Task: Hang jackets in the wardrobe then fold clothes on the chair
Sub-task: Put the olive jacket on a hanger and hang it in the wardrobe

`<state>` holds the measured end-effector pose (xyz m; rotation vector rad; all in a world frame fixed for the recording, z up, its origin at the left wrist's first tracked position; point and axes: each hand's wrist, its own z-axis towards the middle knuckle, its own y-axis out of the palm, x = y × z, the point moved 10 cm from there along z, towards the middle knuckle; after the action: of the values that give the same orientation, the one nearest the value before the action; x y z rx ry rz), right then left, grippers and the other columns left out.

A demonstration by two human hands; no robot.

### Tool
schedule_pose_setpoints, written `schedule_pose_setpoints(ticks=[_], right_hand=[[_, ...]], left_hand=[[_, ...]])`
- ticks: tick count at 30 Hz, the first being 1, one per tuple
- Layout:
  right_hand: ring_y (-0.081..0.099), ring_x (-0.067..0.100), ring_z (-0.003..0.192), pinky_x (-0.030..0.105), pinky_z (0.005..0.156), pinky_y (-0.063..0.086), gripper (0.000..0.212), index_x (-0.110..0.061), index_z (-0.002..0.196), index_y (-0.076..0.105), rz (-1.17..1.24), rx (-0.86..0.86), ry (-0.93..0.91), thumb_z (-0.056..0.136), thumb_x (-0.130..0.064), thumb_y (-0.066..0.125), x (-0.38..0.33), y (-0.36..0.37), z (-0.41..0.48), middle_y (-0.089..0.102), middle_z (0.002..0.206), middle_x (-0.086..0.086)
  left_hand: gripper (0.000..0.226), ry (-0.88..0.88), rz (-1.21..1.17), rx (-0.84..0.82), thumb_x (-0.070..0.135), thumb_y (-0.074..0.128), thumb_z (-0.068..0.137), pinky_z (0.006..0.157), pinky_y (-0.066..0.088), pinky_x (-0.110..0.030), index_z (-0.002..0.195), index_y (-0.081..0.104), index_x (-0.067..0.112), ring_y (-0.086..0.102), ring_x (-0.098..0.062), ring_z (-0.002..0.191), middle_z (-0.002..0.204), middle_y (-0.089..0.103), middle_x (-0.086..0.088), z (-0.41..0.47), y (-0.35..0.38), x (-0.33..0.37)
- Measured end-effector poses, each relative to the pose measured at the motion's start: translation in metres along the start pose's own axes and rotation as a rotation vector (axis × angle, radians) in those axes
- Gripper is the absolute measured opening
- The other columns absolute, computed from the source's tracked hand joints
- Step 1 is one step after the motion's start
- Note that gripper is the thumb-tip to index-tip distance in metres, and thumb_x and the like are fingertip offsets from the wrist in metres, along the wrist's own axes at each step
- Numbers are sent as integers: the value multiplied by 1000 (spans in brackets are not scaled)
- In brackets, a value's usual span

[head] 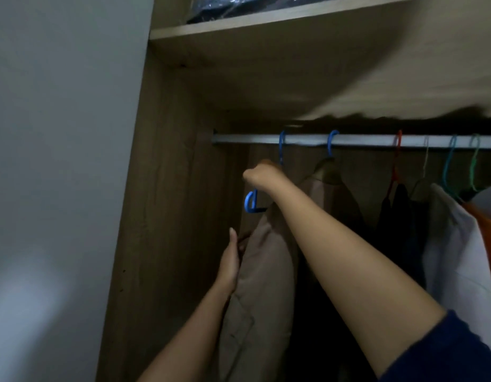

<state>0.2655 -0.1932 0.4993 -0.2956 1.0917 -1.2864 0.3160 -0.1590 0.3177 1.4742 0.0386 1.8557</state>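
Far left of frame: plain grey wall, then the wardrobe (167, 188) side panel. Nothing to do there.

Lower centre-left: your left hand (230, 261) lies flat along the left edge of the tan jacket (262, 271), fingers extended, steadying the cloth; the grip is open, pressed to the fabric, not closed round it.

Centre: your right hand (262, 175) is closed in a fist at the neck of the blue hanger (251, 201) that carries the tan jacket. The hanger's hook (281, 146) appears to be over the rail (349, 140) already, though whether its weight has settled there you cannot tell from this angle.

Right of that: a second tan jacket (331, 186) hangs on another blue hanger. Further right, dark garments (398, 213) on a red hanger, then a white garment (451, 244) and an orange one (487, 232) at the right edge.

Upper frame: shelf (266, 22) with a dark plastic-wrapped bundle (239, 6).

Progress, as a judgement: hanging is well under way, with at least one jacket up and this one at the point of release. The chair and the clothes to fold are not in view, so whether more jackets wait cannot be told. Folding looks wholly ahead.
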Motion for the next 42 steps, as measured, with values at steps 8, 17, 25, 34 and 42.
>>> schedule_pose_setpoints(ticks=[8,17,25,34,42], right_hand=[[50,29,121,33,99,40,34,1,126,51,-86,-5,4,100,-16,36,7,-8,-10,51,130,15],[46,31,128,29,100,41,35,6,127,46,85,247,29,95,-6,44,22,-33,-15,46,137,21],[60,35,107,27,83,48,30,8,111,56,386,264,56,86,-5,46,34,-25,-33,62,114,23],[62,20,47,24,34,49,30,4,115,50,472,107,191,88,-9,47,50,29,-90,63,107,25],[50,24,76,28,64,39,32,-18,66,33,377,126,249,97,-15,40,61,67,-191,55,93,15]], left_hand=[[38,-229,-204,-76,24,40,100,44,53,-25,77,60,1,64,-17,45,54,64,-13,27,43,33],[29,-183,-93,-40,-4,38,96,42,48,-18,71,51,-1,57,-10,32,38,57,-8,38,55,50],[21,-134,-80,-67,-13,43,91,45,53,-18,75,55,-7,63,-11,42,49,64,-9,26,34,63],[23,-149,198,-89,-14,51,86,61,56,-17,106,57,-4,66,-14,68,90,63,-13,-38,-22,33],[28,-284,328,-23,-14,55,84,53,55,-19,111,50,-5,65,-12,56,77,61,-12,-147,-65,-2]])
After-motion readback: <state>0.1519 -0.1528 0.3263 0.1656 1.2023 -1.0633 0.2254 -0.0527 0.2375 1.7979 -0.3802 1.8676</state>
